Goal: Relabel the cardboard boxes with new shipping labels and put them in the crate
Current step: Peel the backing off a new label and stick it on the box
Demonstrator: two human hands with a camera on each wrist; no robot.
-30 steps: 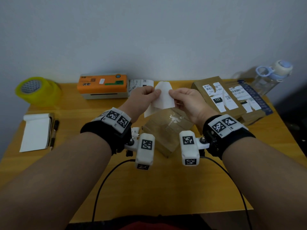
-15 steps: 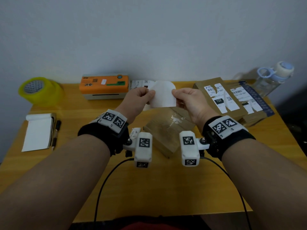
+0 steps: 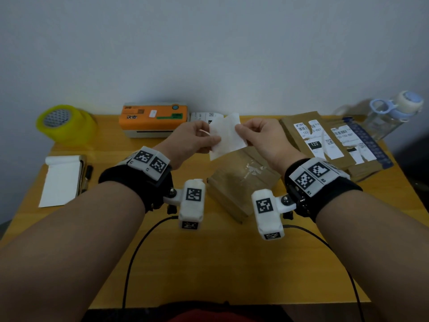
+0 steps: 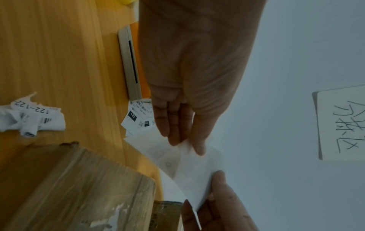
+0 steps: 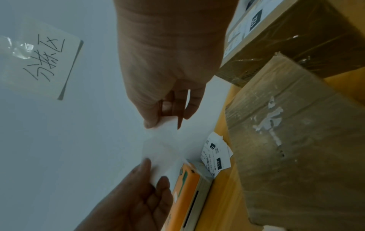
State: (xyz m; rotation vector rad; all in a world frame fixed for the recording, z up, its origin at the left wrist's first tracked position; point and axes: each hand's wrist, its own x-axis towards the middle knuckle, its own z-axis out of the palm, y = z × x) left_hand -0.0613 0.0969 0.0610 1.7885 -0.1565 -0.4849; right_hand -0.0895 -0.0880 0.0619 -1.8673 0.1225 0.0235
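Both hands hold a white label sheet (image 3: 228,135) up over the table, its blank back toward me. My left hand (image 3: 210,141) pinches its left edge and my right hand (image 3: 241,132) pinches its right edge. The sheet (image 4: 189,171) shows between thumb and fingers in the left wrist view, and the sheet (image 5: 168,140) likewise in the right wrist view. Below the hands lies a taped cardboard box (image 3: 241,182) with torn label scraps on top. More boxes with old labels (image 3: 313,138) are stacked at the right.
An orange label printer (image 3: 153,118) stands at the back, with printed labels (image 3: 204,117) beside it. A yellow tape roll (image 3: 65,123) and a notepad (image 3: 61,180) with a pen are at the left. A water bottle (image 3: 392,115) is at back right. A crumpled old label (image 4: 29,118) lies on the table.
The sheet has gone from curled upright between the hands to tilted, its lower left corner now hanging down. The hands stay close together at about the same height.
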